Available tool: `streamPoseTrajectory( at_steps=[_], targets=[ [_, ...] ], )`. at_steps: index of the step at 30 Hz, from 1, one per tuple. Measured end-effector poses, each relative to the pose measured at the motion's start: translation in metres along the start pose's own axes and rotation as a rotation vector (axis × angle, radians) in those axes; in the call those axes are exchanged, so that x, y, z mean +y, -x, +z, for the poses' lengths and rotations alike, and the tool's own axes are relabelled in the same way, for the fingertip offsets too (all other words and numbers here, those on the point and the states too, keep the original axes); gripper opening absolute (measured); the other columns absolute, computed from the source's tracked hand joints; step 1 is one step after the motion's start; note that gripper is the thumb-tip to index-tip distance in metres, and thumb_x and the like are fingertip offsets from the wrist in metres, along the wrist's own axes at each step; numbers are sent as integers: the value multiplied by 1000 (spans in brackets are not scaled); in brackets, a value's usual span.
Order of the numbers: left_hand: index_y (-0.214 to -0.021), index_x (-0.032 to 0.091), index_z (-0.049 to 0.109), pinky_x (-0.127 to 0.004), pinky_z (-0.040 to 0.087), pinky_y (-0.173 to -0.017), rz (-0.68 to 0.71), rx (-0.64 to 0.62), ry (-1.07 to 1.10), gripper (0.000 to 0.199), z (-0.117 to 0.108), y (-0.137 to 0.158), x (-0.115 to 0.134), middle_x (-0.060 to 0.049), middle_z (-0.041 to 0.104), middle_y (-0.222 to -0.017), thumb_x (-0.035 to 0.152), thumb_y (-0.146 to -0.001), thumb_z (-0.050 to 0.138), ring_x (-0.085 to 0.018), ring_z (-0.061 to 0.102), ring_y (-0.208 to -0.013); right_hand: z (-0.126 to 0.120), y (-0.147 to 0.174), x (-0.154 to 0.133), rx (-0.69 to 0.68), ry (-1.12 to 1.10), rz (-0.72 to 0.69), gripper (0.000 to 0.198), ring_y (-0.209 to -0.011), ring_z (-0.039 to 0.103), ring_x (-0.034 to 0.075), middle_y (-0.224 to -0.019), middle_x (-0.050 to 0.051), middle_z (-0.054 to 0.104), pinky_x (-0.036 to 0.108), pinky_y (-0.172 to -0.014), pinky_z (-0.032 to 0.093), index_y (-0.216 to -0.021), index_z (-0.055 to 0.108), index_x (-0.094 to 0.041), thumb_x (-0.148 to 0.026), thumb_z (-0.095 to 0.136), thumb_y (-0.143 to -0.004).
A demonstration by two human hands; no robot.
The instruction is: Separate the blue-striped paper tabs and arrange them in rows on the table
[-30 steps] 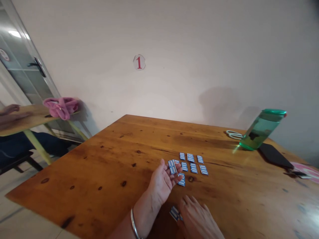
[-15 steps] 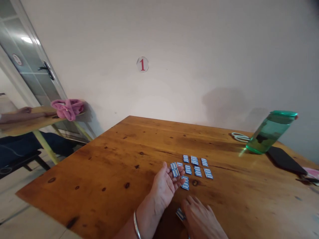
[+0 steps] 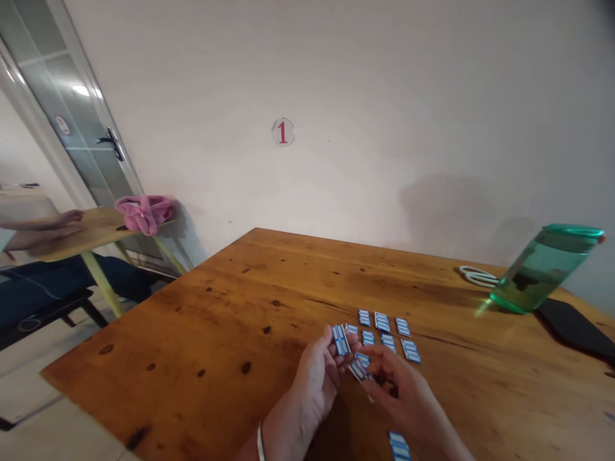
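Note:
My left hand [image 3: 317, 374], palm up with a silver bangle at the wrist, is closed on a small blue-and-white card [image 3: 341, 340]; whether more lie under it is hidden. Close beside it, my right hand [image 3: 408, 387] pinches a second blue-and-white card [image 3: 358, 369] between thumb and fingers. Beyond both hands, several similar cards [image 3: 410, 350] lie in rough rows on the wooden table [image 3: 230, 326], some partly covered by my fingers. One more card [image 3: 398, 445] rests near the bottom of the view, below my right hand.
A tilted-looking green bottle [image 3: 545, 269] stands at the right, with a white coiled cable [image 3: 478, 276] behind it and a dark flat object [image 3: 576, 326] beside it. To the left, a person's arms rest on another table [image 3: 91, 234] near a pink cloth item [image 3: 145, 213].
My right hand has risen from the tabletop to beside my left hand, now with a card in its fingers. A card near the bottom has come into view. The whole view has shifted slightly.

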State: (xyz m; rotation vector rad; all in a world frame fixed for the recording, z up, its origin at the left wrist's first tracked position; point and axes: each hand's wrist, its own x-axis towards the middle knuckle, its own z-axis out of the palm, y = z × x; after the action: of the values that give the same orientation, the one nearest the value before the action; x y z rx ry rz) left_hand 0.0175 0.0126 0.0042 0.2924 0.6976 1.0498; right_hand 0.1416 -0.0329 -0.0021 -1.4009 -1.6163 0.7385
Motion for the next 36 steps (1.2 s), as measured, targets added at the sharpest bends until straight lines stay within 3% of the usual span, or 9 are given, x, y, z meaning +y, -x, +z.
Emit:
streamPoseTrajectory(
  at_steps=[3, 5, 11, 16, 20, 27, 32, 36],
  targets=[
    [-74, 10, 63, -26, 46, -64, 61, -36, -39, 7, 0, 1, -6, -8, 67, -72, 11, -75, 56, -16, 63, -64, -3, -11, 5, 69, -348, 85, 37, -53, 54, 14, -60, -2, 59, 25, -49, 39, -99, 53, -16, -28, 59, -65],
    [-74, 10, 63, -26, 46, -63, 63, -69, -85, 6, 1, 3, -10, -7, 67, -72, 9, -71, 59, -15, 61, -61, -4, -13, 9, 88, -491, 132, 39, -59, 57, 16, -65, 1, 63, 27, -54, 41, -97, 55, -16, -30, 64, -62],
    [-75, 11, 64, -27, 47, -66, 65, -142, -214, 11, 6, 14, -15, -9, 67, -75, 19, -68, 65, -17, 61, -68, -12, -11, 19, 33, -695, 276, 23, -61, 58, 16, -64, 1, 65, 27, -59, 43, -62, 56, -17, -32, 73, -59],
    [-72, 12, 65, -28, 47, -67, 98, -143, -256, 12, 5, 16, -15, -8, 67, -74, 21, -65, 67, -16, 59, -68, -13, -10, 14, 54, -682, 355, 26, -62, 59, 18, -59, 1, 64, 29, -61, 45, -58, 58, -17, -38, 73, -57],
    [-75, 11, 66, -27, 45, -68, 109, -123, -295, 14, 4, 14, -14, -9, 67, -76, 22, -66, 65, -17, 59, -72, -14, -11, 1, 45, -622, 324, 27, -70, 59, 21, -61, 2, 63, 30, -68, 45, -61, 64, -17, -42, 72, -56],
    [-76, 13, 64, -27, 44, -66, 139, -137, -333, 14, 2, 10, -16, -7, 68, -72, 24, -67, 62, -16, 60, -66, -16, -8, 1, 143, -546, 373, 28, -45, 44, 11, -48, -2, 53, 21, -43, 33, -60, 65, -17, -45, 67, -59],
    [-73, 13, 62, -26, 44, -64, 129, -90, -361, 13, 6, 12, -15, -6, 67, -68, 21, -63, 64, -15, 59, -61, -16, -5, 2, 129, -594, 398, 23, -43, 43, 8, -51, -3, 56, 19, -42, 31, -64, 64, -16, -38, 70, -59],
    [-70, 15, 59, -25, 42, -54, 126, -77, -387, 14, 9, 13, -15, -3, 64, -63, 22, -59, 65, -14, 55, -53, -17, -4, 0, 171, -641, 363, 19, -51, 51, 12, -58, -1, 61, 22, -50, 38, -66, 61, -18, -35, 67, -63]
  ],
)
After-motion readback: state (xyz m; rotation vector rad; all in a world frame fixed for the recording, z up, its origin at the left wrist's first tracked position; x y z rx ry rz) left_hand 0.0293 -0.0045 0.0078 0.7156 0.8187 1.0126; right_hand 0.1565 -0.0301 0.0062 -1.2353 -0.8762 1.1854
